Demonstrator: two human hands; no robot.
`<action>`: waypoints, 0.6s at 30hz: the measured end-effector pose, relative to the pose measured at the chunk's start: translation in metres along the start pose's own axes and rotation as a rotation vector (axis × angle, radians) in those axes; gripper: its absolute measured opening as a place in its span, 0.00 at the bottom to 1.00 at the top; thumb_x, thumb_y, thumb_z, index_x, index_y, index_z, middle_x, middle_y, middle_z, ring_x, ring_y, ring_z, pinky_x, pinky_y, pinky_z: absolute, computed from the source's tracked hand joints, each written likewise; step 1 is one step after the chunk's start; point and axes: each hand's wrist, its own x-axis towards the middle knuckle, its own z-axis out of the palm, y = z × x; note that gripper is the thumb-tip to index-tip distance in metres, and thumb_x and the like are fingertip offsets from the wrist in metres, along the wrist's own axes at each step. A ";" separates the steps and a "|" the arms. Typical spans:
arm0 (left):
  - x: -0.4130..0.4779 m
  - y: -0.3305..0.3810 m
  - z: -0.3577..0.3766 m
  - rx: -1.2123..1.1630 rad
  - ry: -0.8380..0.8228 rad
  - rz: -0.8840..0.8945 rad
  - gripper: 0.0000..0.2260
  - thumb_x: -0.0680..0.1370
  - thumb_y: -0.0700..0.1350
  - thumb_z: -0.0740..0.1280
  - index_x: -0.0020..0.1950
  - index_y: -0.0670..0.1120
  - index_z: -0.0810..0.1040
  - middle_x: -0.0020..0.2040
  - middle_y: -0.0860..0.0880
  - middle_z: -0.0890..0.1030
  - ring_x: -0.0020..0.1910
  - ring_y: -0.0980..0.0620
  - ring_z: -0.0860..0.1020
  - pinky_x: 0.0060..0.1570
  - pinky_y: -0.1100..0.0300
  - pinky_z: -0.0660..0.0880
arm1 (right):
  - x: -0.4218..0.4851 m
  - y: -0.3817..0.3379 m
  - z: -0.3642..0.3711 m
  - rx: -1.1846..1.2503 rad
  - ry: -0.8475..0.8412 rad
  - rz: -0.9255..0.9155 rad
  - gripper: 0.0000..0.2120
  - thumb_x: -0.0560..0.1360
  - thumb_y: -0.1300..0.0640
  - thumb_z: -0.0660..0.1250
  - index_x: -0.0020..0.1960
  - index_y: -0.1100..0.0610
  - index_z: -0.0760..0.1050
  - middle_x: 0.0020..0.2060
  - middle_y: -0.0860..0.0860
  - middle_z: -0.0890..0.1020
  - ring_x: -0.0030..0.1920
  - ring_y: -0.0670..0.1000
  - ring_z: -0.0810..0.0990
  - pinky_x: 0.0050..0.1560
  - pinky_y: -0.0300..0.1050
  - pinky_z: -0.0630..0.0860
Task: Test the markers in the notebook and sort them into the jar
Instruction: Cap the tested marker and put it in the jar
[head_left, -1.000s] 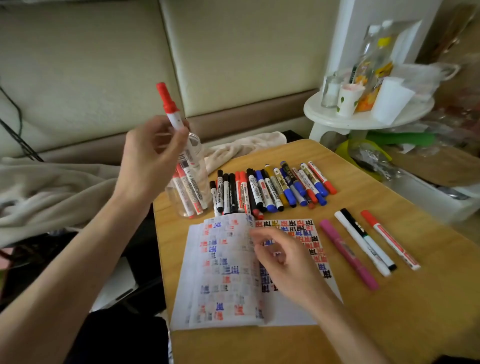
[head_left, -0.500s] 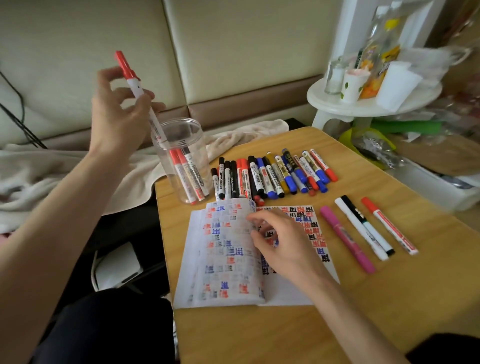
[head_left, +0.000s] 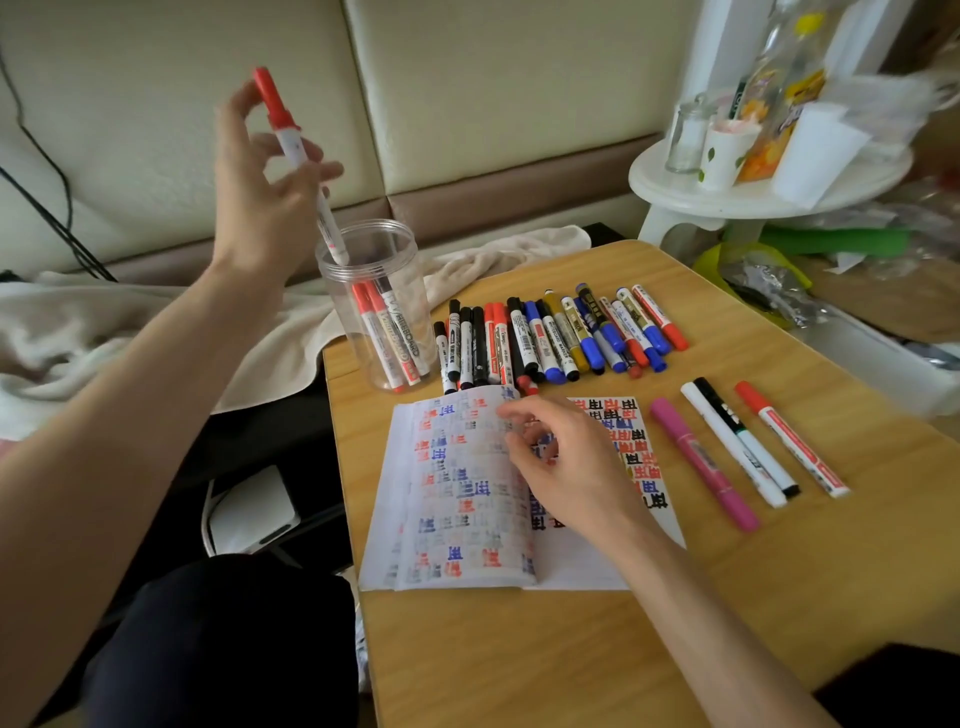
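Observation:
My left hand (head_left: 254, 197) holds a red-capped white marker (head_left: 283, 124) upright and tilted, pinched between thumb and fingers. The marker's lower end dips into the mouth of the clear plastic jar (head_left: 343, 312), which stands at the table's far left corner. Inside the jar lean three markers (head_left: 389, 332). My right hand (head_left: 571, 478) rests on the open notebook (head_left: 457, 509), its bent fingers touching the pages; these are covered with red, blue and black test marks. A row of several markers (head_left: 561, 332) lies behind the notebook.
Right of the notebook lie a pink marker (head_left: 701, 462), a white one (head_left: 727, 441), a black-capped one (head_left: 748, 441) and a red-capped one (head_left: 789, 436). A white round stand (head_left: 727, 197) with cups and bottles is at the back right. A beige towel (head_left: 104, 332) lies left of the wooden table (head_left: 571, 649).
My left hand lifted the red marker up and left of the jar, then brought it back so its lower end enters the jar mouth. My right hand stayed on the notebook.

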 end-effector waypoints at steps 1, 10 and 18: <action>-0.001 -0.004 0.001 0.012 -0.016 -0.037 0.27 0.81 0.32 0.62 0.77 0.49 0.60 0.58 0.45 0.78 0.55 0.54 0.84 0.58 0.52 0.81 | 0.001 0.000 0.000 0.006 0.004 0.002 0.13 0.80 0.56 0.70 0.64 0.48 0.80 0.54 0.42 0.81 0.49 0.39 0.80 0.48 0.31 0.77; -0.021 -0.038 0.008 0.145 -0.071 -0.033 0.11 0.85 0.44 0.62 0.67 0.48 0.71 0.50 0.48 0.85 0.44 0.52 0.82 0.42 0.56 0.79 | 0.002 0.001 0.003 0.011 0.007 0.007 0.13 0.80 0.56 0.70 0.64 0.47 0.80 0.53 0.40 0.80 0.50 0.39 0.80 0.48 0.33 0.77; -0.026 -0.047 0.012 0.327 -0.099 0.039 0.13 0.82 0.47 0.66 0.67 0.46 0.75 0.54 0.51 0.82 0.52 0.54 0.82 0.47 0.63 0.77 | 0.002 0.001 0.002 0.033 0.012 0.011 0.13 0.80 0.57 0.70 0.64 0.47 0.80 0.56 0.40 0.81 0.51 0.40 0.80 0.47 0.30 0.75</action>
